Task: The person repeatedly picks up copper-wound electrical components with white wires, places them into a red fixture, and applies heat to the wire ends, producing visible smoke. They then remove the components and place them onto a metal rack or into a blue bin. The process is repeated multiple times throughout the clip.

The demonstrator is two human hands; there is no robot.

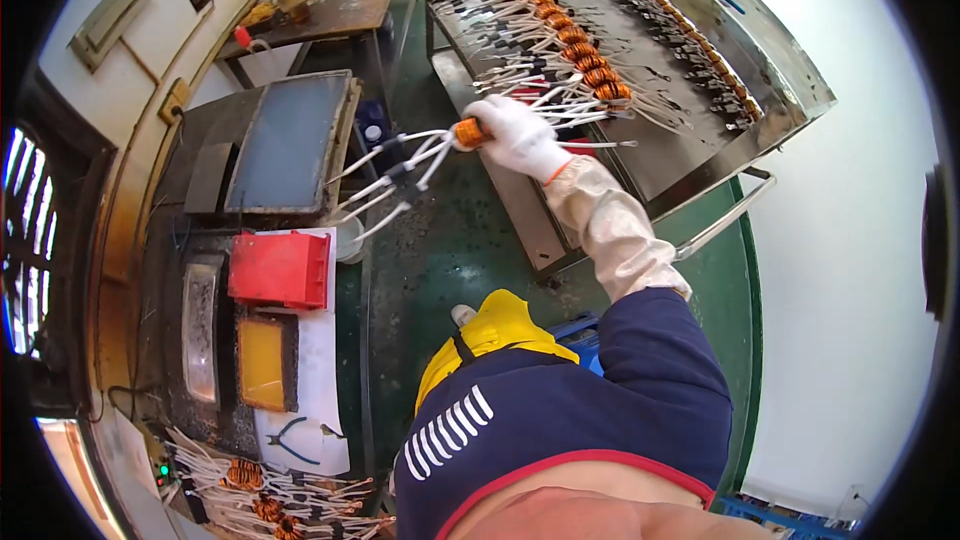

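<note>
1. Head view: right hand [515, 135] in a white glove, closed firmly around one orange coil [468, 134].
2. As for the left hand, cannot tell the state, because of being outside the view.
3. Held coil up in the air, seen between the dark bench [152, 310] on the left and the metal table [690, 135] on the right, with green floor [420, 265] below.
4. From this coil toward the left, several white wires [432, 152], with black pieces [402, 180] around them, and with loose ends seen near a white cup [348, 240].
5. On the metal table, just beyond the glove, a long row of orange coils [575, 35], closely side by side; farther right, a second row [700, 45].
6. On the bench, a red box [280, 272] and a yellow block [265, 365] in a dark frame, both partly over white paper [318, 370]; on the same paper, pliers [280, 439] with handles spread.
7. At the lower left corner, some more coils [243, 475] among white wires.
8. Over the right forearm, a shiny beige cover [608, 225]; above the elbow, a dark blue sleeve [665, 345].
</note>
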